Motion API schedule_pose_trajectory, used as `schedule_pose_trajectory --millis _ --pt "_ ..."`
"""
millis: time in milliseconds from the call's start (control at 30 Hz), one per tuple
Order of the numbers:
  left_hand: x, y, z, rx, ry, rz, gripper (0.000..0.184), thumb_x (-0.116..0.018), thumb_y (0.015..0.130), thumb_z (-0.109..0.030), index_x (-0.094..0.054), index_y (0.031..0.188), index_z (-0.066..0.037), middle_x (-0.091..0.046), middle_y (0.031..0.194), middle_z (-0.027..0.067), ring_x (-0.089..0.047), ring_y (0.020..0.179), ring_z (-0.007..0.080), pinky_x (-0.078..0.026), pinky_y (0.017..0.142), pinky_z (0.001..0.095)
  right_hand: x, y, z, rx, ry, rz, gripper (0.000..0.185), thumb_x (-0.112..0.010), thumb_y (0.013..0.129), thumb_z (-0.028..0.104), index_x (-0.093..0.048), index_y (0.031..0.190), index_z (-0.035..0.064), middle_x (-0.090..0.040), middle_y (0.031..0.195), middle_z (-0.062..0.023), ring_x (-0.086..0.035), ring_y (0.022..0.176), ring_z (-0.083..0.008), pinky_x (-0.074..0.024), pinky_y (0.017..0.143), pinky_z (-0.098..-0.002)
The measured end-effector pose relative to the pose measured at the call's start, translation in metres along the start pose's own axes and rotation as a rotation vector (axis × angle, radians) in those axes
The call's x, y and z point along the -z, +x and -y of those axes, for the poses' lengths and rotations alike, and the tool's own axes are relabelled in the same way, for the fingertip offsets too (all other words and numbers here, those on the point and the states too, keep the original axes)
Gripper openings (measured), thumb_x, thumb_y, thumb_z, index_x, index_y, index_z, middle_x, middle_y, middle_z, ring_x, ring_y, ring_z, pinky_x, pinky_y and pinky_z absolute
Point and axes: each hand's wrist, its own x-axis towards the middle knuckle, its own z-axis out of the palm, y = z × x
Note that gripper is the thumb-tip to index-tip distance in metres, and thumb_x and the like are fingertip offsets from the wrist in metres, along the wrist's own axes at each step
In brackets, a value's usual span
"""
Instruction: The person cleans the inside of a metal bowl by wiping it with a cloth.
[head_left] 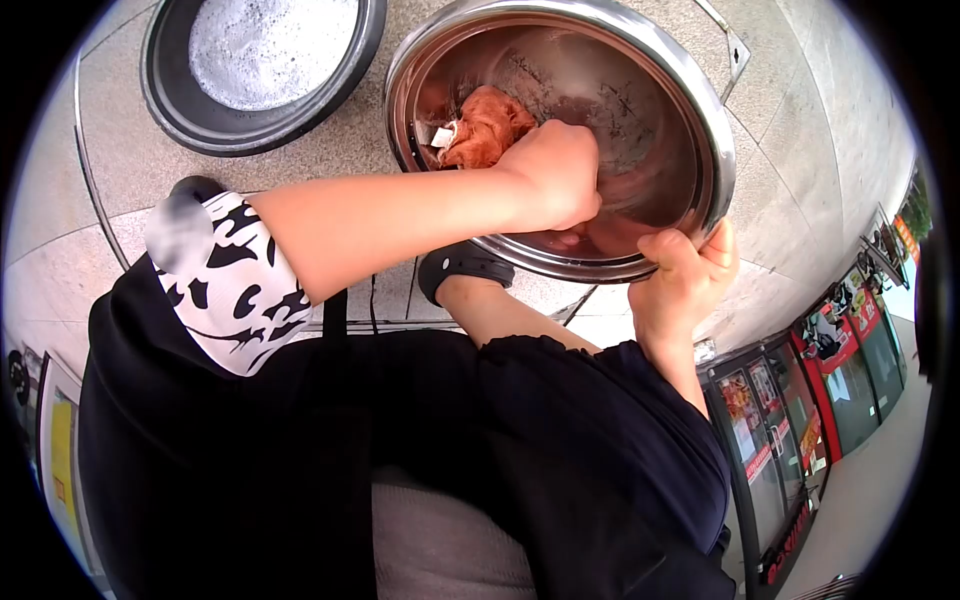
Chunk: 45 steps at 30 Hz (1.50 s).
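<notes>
A large shiny metal bowl (715, 130) tilts over the ground. Inside it, toward the left, lies a bunched orange-brown cloth (485, 125) with a small white tag. My left hand (560, 175) reaches in from the left and is closed, right beside the cloth. Its fingertips are hidden, so what it holds cannot be seen. At the bowl's lower right edge, my right hand (685, 270) grips the metal rim with curled fingers.
A black basin (165, 105) of foamy water stands at the upper left on the paved ground (790, 150). One foot in a black clog (465, 265) shows below the bowl. Glass shop doors (770, 420) are at the lower right.
</notes>
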Motion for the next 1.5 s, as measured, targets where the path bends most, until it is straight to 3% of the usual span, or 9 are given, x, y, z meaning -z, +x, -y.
schedule_pose_trajectory --millis 233,367,567,700,867,1033,1167,1333,1500 --pt "0.005 0.005 -0.002 -0.066 0.375 -0.151 0.013 -0.059 0.070 -0.008 -0.066 0.067 0.003 -0.064 0.070 0.0226 -0.065 0.073 0.0344 -0.053 0.071 0.0383 0.002 0.001 -0.002 0.110 -0.022 -0.014 0.021 -0.048 0.061 -0.012 -0.054 0.076 0.0016 -0.057 0.071 -0.0033 -0.051 0.061 -0.0104 -0.0435 0.063 -0.0226" --pt "-0.008 0.019 -0.025 0.098 -0.267 -0.163 0.011 -0.062 0.068 -0.009 -0.068 0.069 0.000 -0.064 0.070 0.0206 -0.065 0.073 0.0355 -0.051 0.069 0.0385 0.002 -0.004 0.005 0.284 -0.106 -0.096 0.019 -0.050 0.062 -0.011 -0.054 0.075 0.0015 -0.059 0.073 -0.0036 -0.052 0.067 -0.0097 -0.0434 0.068 -0.0222" --pt "-0.003 0.019 -0.013 -0.075 0.157 -0.248 0.010 -0.059 0.070 -0.005 -0.065 0.066 0.001 -0.063 0.066 0.0212 -0.065 0.069 0.0346 -0.053 0.068 0.0385 0.011 -0.005 -0.006 0.354 -0.088 -0.051 0.020 -0.050 0.064 -0.008 -0.059 0.082 -0.0020 -0.064 0.083 -0.0074 -0.057 0.077 -0.0133 -0.0448 0.079 -0.0275" --pt "0.004 0.034 -0.033 0.170 -0.334 0.118 0.023 -0.062 0.069 -0.004 -0.067 0.089 0.006 -0.066 0.091 0.0250 -0.065 0.090 0.0350 -0.053 0.079 0.0382 -0.002 -0.006 0.003 0.374 0.043 -0.047 0.024 -0.047 0.065 -0.016 -0.037 0.061 0.0046 -0.063 0.082 -0.0123 -0.055 0.076 -0.0087 -0.0453 0.070 -0.0223" --pt "-0.019 0.038 0.003 -0.129 0.018 -0.301 0.019 -0.063 0.067 -0.005 -0.067 0.078 0.010 -0.066 0.077 0.0241 -0.068 0.079 0.0316 -0.055 0.070 0.0343 0.013 -0.004 -0.015 0.530 -0.167 0.018 0.025 -0.043 0.064 -0.019 -0.034 0.061 0.0038 -0.062 0.081 -0.0156 -0.055 0.073 -0.0107 -0.0466 0.069 -0.0252" --pt "0.005 0.036 -0.030 0.068 -0.535 0.108 0.013 -0.063 0.067 -0.005 -0.067 0.066 0.007 -0.066 0.065 0.0175 -0.068 0.063 0.0253 -0.056 0.063 0.0330 0.011 -0.004 -0.012 0.485 -0.045 -0.034 0.026 -0.043 0.063 -0.019 -0.034 0.061 0.0042 -0.061 0.077 -0.0120 -0.053 0.072 -0.0090 -0.0454 0.068 -0.0240" --pt "-0.006 0.038 -0.002 -0.172 0.020 -0.232 0.015 -0.063 0.066 -0.003 -0.069 0.078 0.004 -0.067 0.076 0.0207 -0.068 0.082 0.0296 -0.055 0.071 0.0361 0.003 -0.009 -0.009 0.438 -0.069 -0.039 0.027 -0.043 0.063 -0.020 -0.033 0.061 0.0053 -0.060 0.075 -0.0103 -0.052 0.072 -0.0085 -0.0435 0.069 -0.0231" --pt "0.019 0.036 -0.033 0.055 -0.113 0.129 0.027 -0.066 0.064 -0.004 -0.068 0.089 0.004 -0.066 0.092 0.0237 -0.065 0.093 0.0321 -0.053 0.079 0.0377 0.005 -0.005 -0.010 0.482 -0.055 -0.018 0.028 -0.045 0.064 -0.018 -0.032 0.061 0.0062 -0.064 0.082 -0.0148 -0.056 0.071 -0.0100 -0.0481 0.067 -0.0268" --pt "0.002 0.031 -0.018 -0.130 0.052 -0.173 0.023 -0.063 0.070 -0.007 -0.069 0.090 0.002 -0.066 0.095 0.0222 -0.065 0.094 0.0322 -0.053 0.079 0.0381 0.007 -0.001 -0.012 0.535 -0.090 0.050 0.024 -0.044 0.064 -0.018 -0.036 0.063 0.0044 -0.064 0.082 -0.0157 -0.058 0.071 -0.0122 -0.0491 0.067 -0.0269"
